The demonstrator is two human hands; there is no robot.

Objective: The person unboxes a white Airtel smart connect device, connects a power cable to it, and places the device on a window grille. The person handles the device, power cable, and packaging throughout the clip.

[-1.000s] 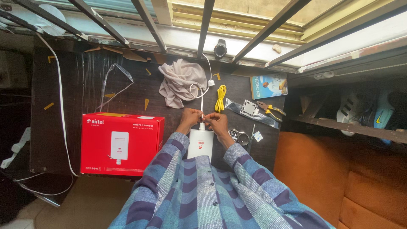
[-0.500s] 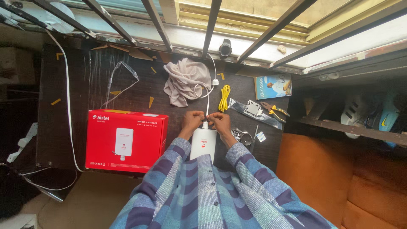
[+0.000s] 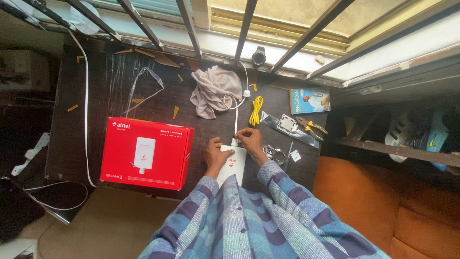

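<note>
At frame centre, the white router point(image 3: 233, 164) lies lengthwise toward the window, left hand point(image 3: 214, 157) clasping its side, right hand point(image 3: 250, 139) pinching the white cable point(image 3: 235, 123) at its top.

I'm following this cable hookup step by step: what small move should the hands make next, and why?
Probably press the plug straight down into the port. The right hand pinches the white cable right at the top end of the white device, while the left hand grips the device's side and steadies it on the dark table. Whether the plug is fully seated cannot be seen.
</note>
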